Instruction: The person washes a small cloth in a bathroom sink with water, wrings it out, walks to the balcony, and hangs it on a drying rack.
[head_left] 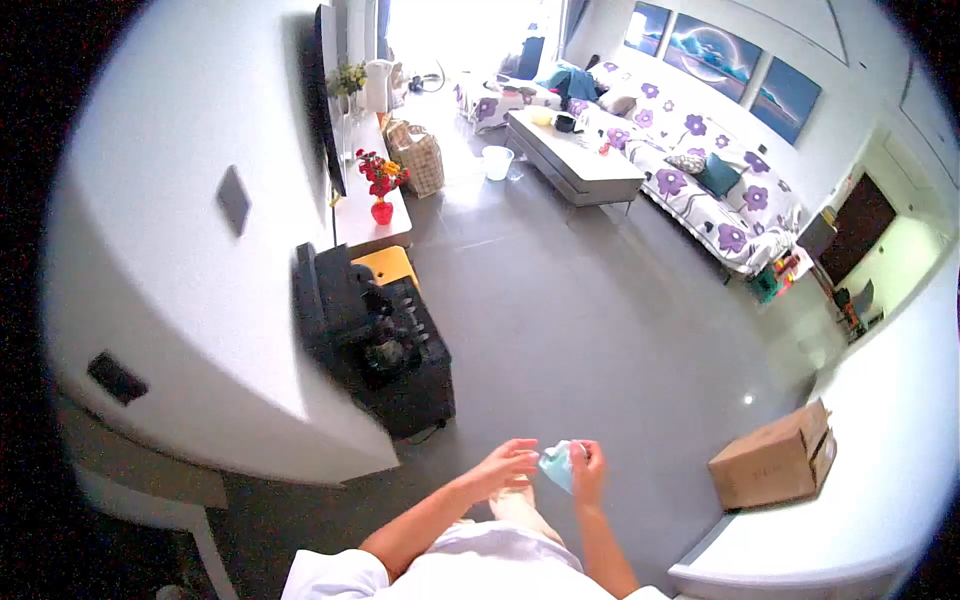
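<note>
In front of my body, my right hand [588,470] has its fingers closed on a pale blue, crumpled piece of thin material [556,466]. It looks soft like cloth or a face mask, but I cannot make out which. My left hand [508,467] is held just to the left of it, fingers partly stretched and apart, with a small gap between fingertips and the material. Nothing shows in that left hand. Below the hands are a bare leg and my white clothing.
A black cabinet with equipment on it [400,350] stands at left against the wall. On the right, a cardboard box [768,462] sits on the floor. Further off are a coffee table [575,165], a flowered sofa [690,165], a white bucket [497,163] and a woven bag [415,160].
</note>
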